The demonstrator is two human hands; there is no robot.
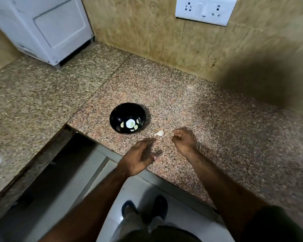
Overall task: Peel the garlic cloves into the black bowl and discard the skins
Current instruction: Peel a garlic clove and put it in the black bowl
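Note:
A black bowl (127, 118) stands on the granite counter (191, 109) and holds several peeled garlic cloves around a white patch at its bottom. Just right of it on the counter lies one unpeeled garlic clove (159, 133). My right hand (182, 139) hovers right of that clove with its fingers curled inward; whether it holds anything is hidden. My left hand (140, 157) is over the counter's front edge, below the clove, fingers relaxed and pointing toward it, nothing seen in it.
A white appliance (42, 27) stands at the back left in the corner. A white wall socket plate (205, 10) is on the tiled wall. The counter's front edge (112, 159) runs diagonally; below it are floor tiles and my feet (143, 209).

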